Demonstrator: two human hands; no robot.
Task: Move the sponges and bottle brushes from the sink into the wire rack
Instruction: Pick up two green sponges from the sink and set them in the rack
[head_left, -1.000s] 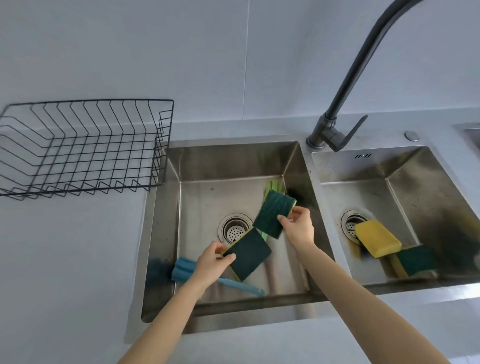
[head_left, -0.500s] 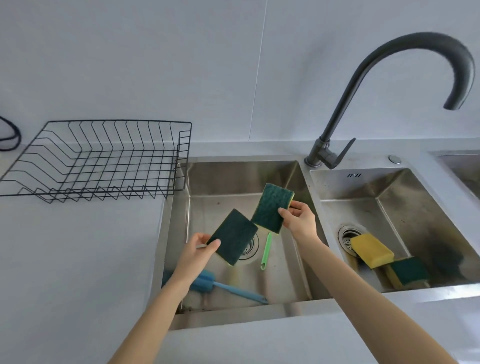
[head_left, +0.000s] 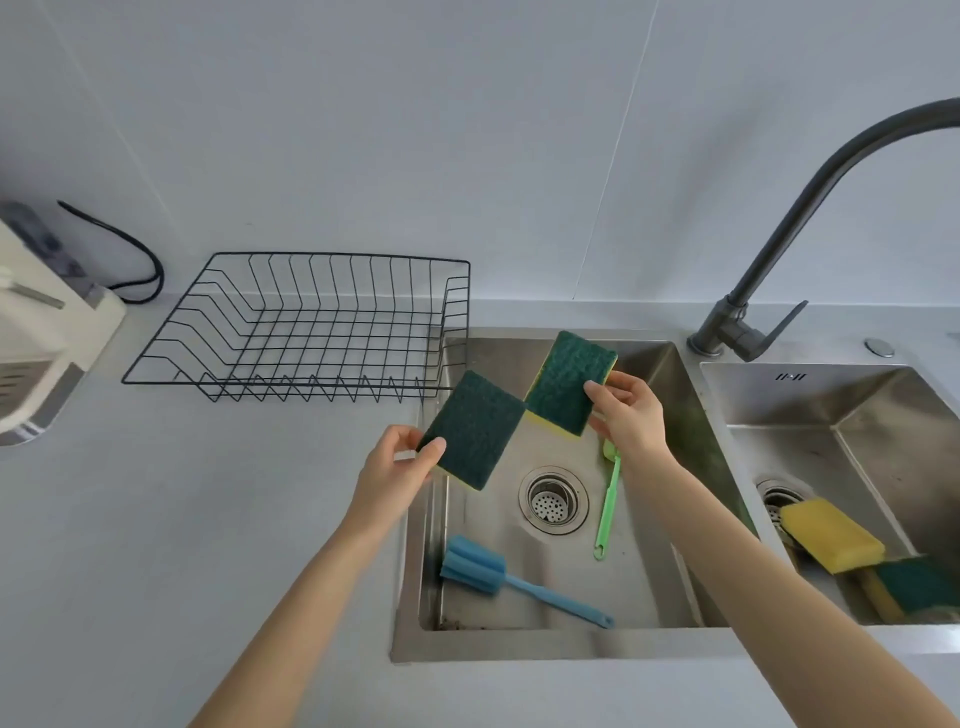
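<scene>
Both sponges now lifted clear of sink; left hand (head_left: 396, 467) pinching its sponge (head_left: 475, 428) sits nearer wire rack (head_left: 311, 322) up-left, right hand (head_left: 631, 410) gripping other sponge (head_left: 569, 384).

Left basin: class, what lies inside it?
In the left basin: a blue brush, a green brush and the drain. The right hand hides the green brush's head.

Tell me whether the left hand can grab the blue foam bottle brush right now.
Probably not: the left hand is pinching a green scouring sponge. Nothing covers the blue foam bottle brush.
</scene>
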